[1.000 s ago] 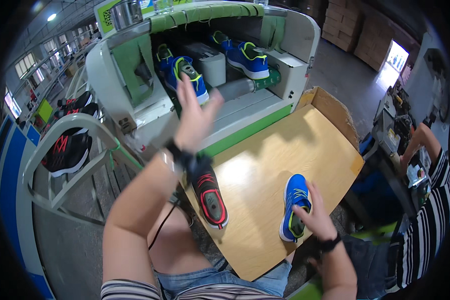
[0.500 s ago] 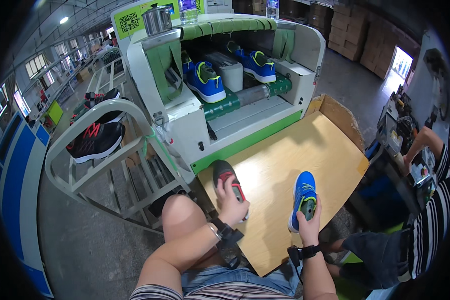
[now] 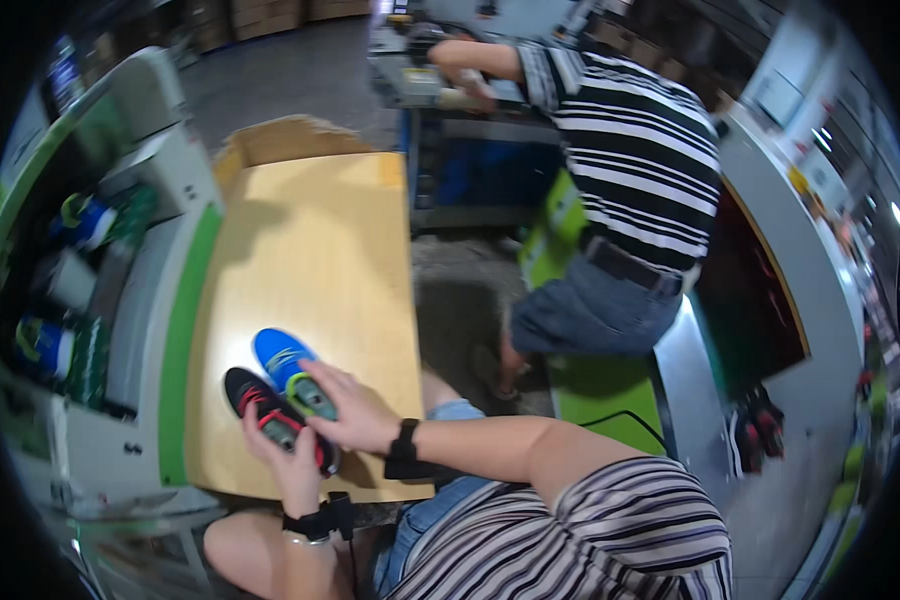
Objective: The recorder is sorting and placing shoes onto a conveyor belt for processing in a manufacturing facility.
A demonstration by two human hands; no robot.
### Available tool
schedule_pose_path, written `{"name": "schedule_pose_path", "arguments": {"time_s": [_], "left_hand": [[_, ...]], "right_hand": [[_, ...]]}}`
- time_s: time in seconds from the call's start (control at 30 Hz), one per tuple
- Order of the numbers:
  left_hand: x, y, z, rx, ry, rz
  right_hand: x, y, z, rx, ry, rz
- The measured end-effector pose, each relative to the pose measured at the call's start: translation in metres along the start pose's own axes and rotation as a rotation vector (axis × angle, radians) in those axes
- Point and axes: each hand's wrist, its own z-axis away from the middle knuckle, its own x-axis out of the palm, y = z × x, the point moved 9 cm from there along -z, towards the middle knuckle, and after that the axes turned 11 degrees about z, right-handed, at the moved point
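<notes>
Well left of the grip, two white-soled blue shoes (image 3: 40,342) are seen in the machine (image 3: 100,440). The black shoe (image 3: 242,385) is held by its collar in the left hand (image 3: 292,462), fingers partly curled; just right of it, the blue shoe (image 3: 278,350) is held near its heel by the right hand (image 3: 358,410), fingers wrapped round. Sole contact with the table (image 3: 315,240) below cannot be told. Both are best gripped lightly, toes kept level. Since the previous frame, the shoes have been brought together from well apart.
</notes>
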Motion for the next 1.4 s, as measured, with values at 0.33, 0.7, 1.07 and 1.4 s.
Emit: {"name": "schedule_pose_path", "arguments": {"time_s": [0.33,0.7,1.07,1.4], "left_hand": [[0.026,0.008,0.003,0.024,-0.026,-0.038],[0.021,0.004,0.002,-0.080,-0.013,-0.013],[0.024,0.003,0.004,-0.085,-0.005,0.010],[0.022,0.004,0.012,0.007,-0.001,0.035]], "right_hand": [[-0.028,0.013,0.013,0.053,0.029,0.017],[-0.014,0.018,0.010,0.087,0.027,-0.063],[-0.012,0.023,0.012,0.084,0.051,-0.146],[-0.022,0.016,0.017,-0.015,0.124,-0.075]]}}
